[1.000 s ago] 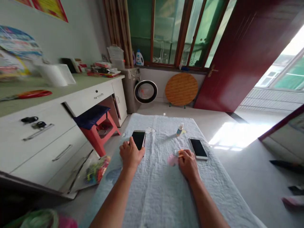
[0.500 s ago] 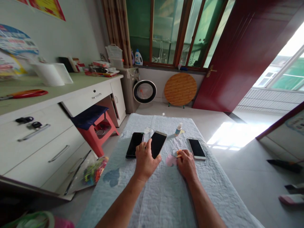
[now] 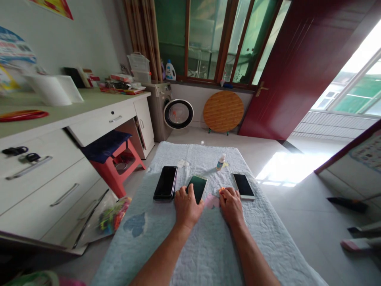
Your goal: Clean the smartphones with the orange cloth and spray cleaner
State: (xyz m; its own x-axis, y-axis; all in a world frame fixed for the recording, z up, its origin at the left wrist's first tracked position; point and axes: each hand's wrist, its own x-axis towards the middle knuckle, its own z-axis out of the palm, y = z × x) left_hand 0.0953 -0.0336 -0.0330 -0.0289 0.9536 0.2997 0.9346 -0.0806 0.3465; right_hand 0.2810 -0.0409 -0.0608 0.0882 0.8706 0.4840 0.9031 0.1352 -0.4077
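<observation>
My left hand [image 3: 188, 204] is closed around the lower part of a smartphone [image 3: 197, 188] with a dark screen, its thumb on the right edge. To its left lies a black phone [image 3: 166, 183], flat on the pale blue quilted cloth [image 3: 205, 242]. My right hand [image 3: 231, 203] rests on the cloth, fingers curled on a small orange cloth [image 3: 222, 190], most of it hidden under them. A white phone with a dark screen [image 3: 244, 186] lies just right of that hand. Behind, a small spray bottle [image 3: 220, 163] with a white cap stands upright.
A counter with drawers [image 3: 59, 167] runs along the left, with a red stool [image 3: 119, 159] beside it. Ahead are a washing machine [image 3: 157, 111] with its door open, a round wooden tabletop [image 3: 223, 112] and a dark red door [image 3: 276, 71].
My left hand has brought the smartphone closer to me and lower over the cloth, clear of the black phone. My right hand stays near the same spot on the cloth. The view has shifted slightly.
</observation>
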